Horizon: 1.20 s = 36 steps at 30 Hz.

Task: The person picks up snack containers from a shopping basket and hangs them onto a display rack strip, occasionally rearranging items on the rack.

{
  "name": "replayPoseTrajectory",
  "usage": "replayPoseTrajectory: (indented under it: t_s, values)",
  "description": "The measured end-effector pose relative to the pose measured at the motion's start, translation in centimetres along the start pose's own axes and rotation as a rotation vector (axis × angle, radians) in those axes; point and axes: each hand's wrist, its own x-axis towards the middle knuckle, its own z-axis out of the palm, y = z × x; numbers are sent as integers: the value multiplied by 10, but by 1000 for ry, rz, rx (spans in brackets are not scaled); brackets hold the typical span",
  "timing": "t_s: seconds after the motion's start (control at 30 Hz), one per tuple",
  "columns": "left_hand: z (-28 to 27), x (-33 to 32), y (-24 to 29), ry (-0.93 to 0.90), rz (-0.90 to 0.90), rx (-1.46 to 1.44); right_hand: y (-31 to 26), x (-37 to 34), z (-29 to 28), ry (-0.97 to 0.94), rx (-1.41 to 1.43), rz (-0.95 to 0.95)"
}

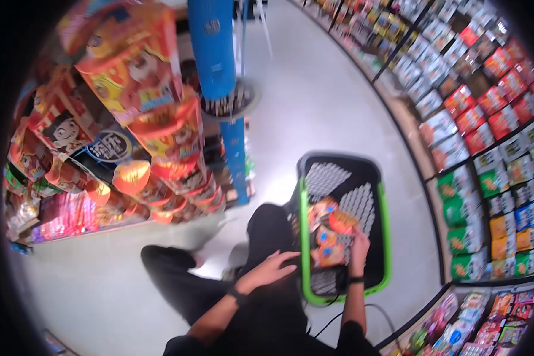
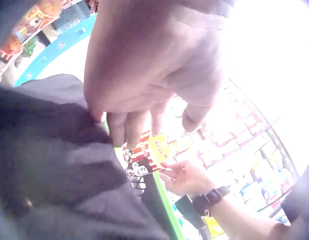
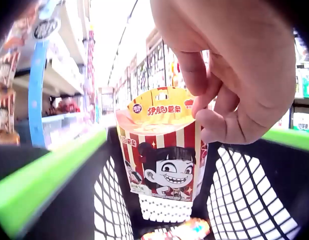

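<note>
My right hand (image 1: 359, 252) reaches inside a black shopping basket (image 1: 387, 243) with a green rim. Between thumb and fingers it pinches the upper right edge of a snack bag (image 3: 167, 160), seen upright in the right wrist view. The bag has red and cream stripes, a grinning cartoon face and a yellow top with a hang hole. Below it, more orange snack packs (image 1: 329, 255) lie in the basket. My left hand (image 1: 268, 272) holds nothing; its fingers are extended over my dark-clothed leg (image 1: 267, 228), with the fingertips close to the basket's left rim.
A display of hanging snack bags (image 1: 139, 71) stands at the left beside a blue post (image 1: 213, 47). Shelves of packaged goods (image 1: 466, 207) curve along the right. A pale floor (image 1: 314, 89) runs between them, and a black cable (image 1: 380, 311) trails near the basket's lower end.
</note>
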Motion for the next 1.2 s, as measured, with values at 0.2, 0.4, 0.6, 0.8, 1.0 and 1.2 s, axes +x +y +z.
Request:
replayPoseTrajectory:
  t_s: [0.2, 0.4, 0.6, 0.8, 1.0, 1.2]
  values:
    - [-77, -11, 118, 490, 262, 233, -172, -82, 20, -120, 599, 83]
    - [-111, -41, 142, 738, 473, 402, -268, -170, 56, -372, 640, -42]
    - [-143, -82, 205, 852, 487, 0, -340, -168, 66, -549, 486, -718]
    - [-174, -95, 348, 759, 776, -60, -486, -164, 63, -672, 723, -917]
    - [-201, -89, 444, 516, 888, -40, -576, -133, 43, -516, 918, -1127]
    - [-205, -71, 491, 535, 1072, 26, -618, -105, 24, -420, 669, -1289]
